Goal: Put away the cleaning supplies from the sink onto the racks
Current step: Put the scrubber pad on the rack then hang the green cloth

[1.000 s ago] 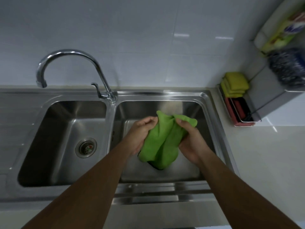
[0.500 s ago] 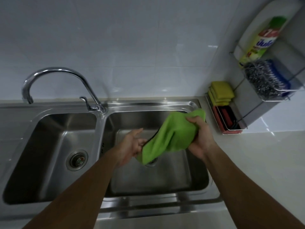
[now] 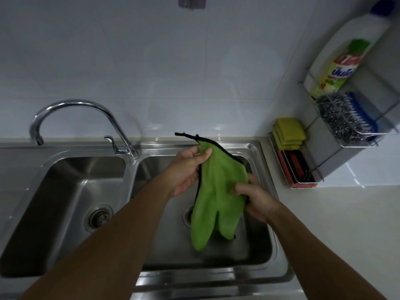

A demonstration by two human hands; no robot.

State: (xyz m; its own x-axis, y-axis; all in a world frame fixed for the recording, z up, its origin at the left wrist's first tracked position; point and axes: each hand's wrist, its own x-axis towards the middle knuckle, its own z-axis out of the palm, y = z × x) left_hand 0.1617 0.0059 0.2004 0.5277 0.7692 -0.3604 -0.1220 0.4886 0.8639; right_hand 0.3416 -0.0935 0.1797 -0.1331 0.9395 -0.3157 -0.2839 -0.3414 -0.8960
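- now, our left hand [image 3: 186, 167] had come up from the loose, open pose of half a second earlier and pinched the top corner of the green microfibre cloth [image 3: 216, 195] between thumb and fingers, closed on the black-trimmed edge.
- our right hand [image 3: 255, 198] had dropped from the cloth's upper corner to its right side, fingers curled shut around a bunched fold there.
- the cloth hung lengthwise between both hands, held clear above the right basin of the steel sink [image 3: 268, 245], its lower end dangling over the drain; a second earlier it was crumpled between us lower in the basin.
- we judged this as shaking out and straightening the cloth before hanging it, so the carry to a rack was not yet begun.
- our view had tilted upward since the earlier frames, bringing in the dish soap bottle [image 3: 344, 61] and steel scourer [image 3: 339, 118] on the wire rack [image 3: 357, 145], with yellow sponges [image 3: 289, 133] in the lower rack beside the sink.
- both basins looked free of other supplies, so the cloth seemed the last item.
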